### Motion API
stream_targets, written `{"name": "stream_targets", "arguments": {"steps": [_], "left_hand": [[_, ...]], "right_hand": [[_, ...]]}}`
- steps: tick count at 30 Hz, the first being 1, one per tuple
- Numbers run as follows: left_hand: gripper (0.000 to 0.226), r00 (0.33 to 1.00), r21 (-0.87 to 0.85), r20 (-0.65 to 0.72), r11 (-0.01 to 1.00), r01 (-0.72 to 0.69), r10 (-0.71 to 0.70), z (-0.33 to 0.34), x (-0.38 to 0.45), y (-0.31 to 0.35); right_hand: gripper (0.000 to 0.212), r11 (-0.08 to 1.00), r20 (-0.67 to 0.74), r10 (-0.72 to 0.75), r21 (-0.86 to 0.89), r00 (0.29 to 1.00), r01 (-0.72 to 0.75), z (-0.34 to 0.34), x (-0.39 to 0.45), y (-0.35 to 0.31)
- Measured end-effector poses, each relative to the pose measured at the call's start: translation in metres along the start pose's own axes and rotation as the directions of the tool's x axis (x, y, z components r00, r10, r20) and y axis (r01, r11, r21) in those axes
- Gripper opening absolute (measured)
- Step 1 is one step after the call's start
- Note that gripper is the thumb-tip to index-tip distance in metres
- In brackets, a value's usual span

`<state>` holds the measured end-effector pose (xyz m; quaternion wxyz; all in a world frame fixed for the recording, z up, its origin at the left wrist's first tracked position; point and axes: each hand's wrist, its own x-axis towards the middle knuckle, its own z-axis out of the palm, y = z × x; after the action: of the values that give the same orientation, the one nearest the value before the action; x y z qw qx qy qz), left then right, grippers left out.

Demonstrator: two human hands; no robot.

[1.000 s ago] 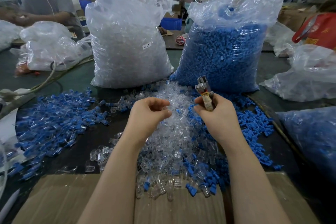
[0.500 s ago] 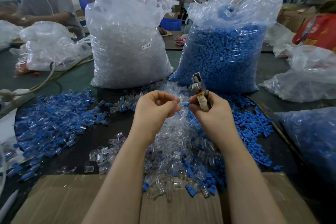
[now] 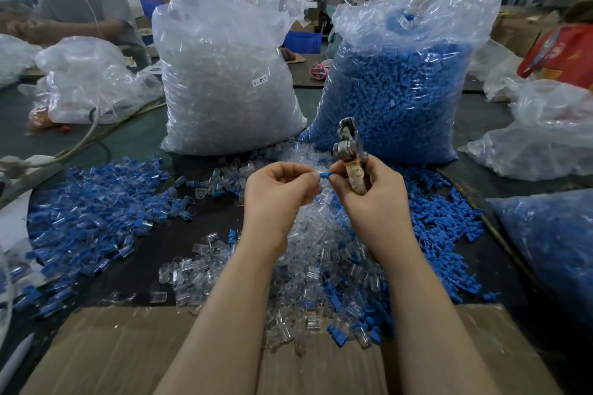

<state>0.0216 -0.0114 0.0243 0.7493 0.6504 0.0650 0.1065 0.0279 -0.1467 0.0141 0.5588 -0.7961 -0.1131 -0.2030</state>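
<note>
My left hand (image 3: 277, 194) and my right hand (image 3: 373, 199) meet above a heap of clear plastic shells (image 3: 321, 260) mixed with small blue plastic pieces. Between the fingertips of both hands sits a small blue piece (image 3: 324, 175), pinched from either side. In my right palm I also grip a pair of metal pliers (image 3: 349, 151) with a taped handle, jaws pointing up. Whether my left hand also holds a clear shell is hidden by its curled fingers.
A tall bag of clear shells (image 3: 224, 74) and a tall bag of blue pieces (image 3: 394, 80) stand behind the heap. Assembled blue-and-clear parts (image 3: 90, 218) spread at left. A cardboard sheet (image 3: 106, 353) lies in front. More bags lie at right; a person (image 3: 73, 0) works at back left.
Both hands have risen from the heap and come together; a blue piece now shows between their fingertips. The pliers stayed in my right hand.
</note>
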Motion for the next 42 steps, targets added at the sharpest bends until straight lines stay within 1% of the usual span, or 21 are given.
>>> {"name": "stream_targets", "arguments": {"steps": [3,6,9,10,13,16,20,23,29,33,34,37,42], "left_hand": [[0.010,1.000,-0.033,0.018,0.999,0.010,-0.009,-0.001,-0.001,0.001],[0.009,1.000,-0.017,0.030,1.000,0.000,0.000,0.001,-0.003,0.002],[0.010,0.999,0.016,0.027,1.000,-0.025,0.025,0.002,-0.005,0.003],[0.010,0.999,0.028,0.024,0.999,-0.036,0.035,0.003,-0.005,0.003],[0.009,0.997,0.064,0.018,0.995,-0.071,0.070,0.004,-0.007,0.003],[0.009,0.993,0.114,0.005,0.987,-0.114,0.114,0.006,-0.008,0.003],[0.012,0.986,0.201,-0.003,0.967,-0.160,0.164,0.006,-0.008,0.002],[0.012,0.983,0.221,-0.008,0.959,-0.178,0.184,0.005,-0.008,0.001],[0.008,0.981,0.208,-0.030,0.961,-0.183,0.194,0.004,-0.007,0.000],[0.006,0.984,0.173,-0.023,0.970,-0.170,0.176,0.003,-0.005,-0.002],[0.007,0.985,0.148,-0.024,0.975,-0.163,0.169,0.002,-0.005,-0.003],[0.014,0.989,0.046,-0.023,0.989,-0.143,0.144,0.000,-0.002,-0.003],[0.013,0.988,-0.030,-0.015,0.988,-0.153,0.153,-0.002,0.000,-0.004]], "right_hand": [[0.020,1.000,-0.034,-0.002,-0.009,0.999,0.002,0.001,0.000,-0.001],[0.019,0.999,-0.053,-0.007,-0.033,0.999,0.005,0.001,-0.001,-0.002],[0.012,0.998,-0.079,-0.008,-0.062,0.997,0.003,0.002,-0.002,-0.002],[0.012,0.997,-0.089,-0.005,-0.071,0.996,-0.001,0.002,-0.002,-0.001],[0.021,0.996,-0.107,-0.001,-0.088,0.994,-0.009,0.003,-0.002,-0.002],[0.025,0.996,-0.094,0.008,-0.083,0.996,-0.016,0.004,-0.001,-0.003],[0.014,0.998,-0.054,0.039,-0.055,0.998,-0.042,0.003,-0.001,-0.002],[0.015,0.998,-0.020,0.045,-0.035,0.999,-0.046,0.001,0.000,-0.002],[0.024,0.998,0.061,0.067,0.010,0.996,-0.067,-0.002,0.000,-0.002],[0.013,0.994,0.132,0.108,0.010,0.985,-0.110,-0.006,0.000,-0.001],[0.012,0.993,0.139,0.120,-0.002,0.983,-0.121,-0.007,0.000,0.000],[0.017,0.987,0.152,0.160,-0.045,0.975,-0.154,-0.013,0.000,0.004],[0.015,0.978,0.231,0.204,-0.097,0.951,-0.186,-0.017,0.001,0.006]]}}
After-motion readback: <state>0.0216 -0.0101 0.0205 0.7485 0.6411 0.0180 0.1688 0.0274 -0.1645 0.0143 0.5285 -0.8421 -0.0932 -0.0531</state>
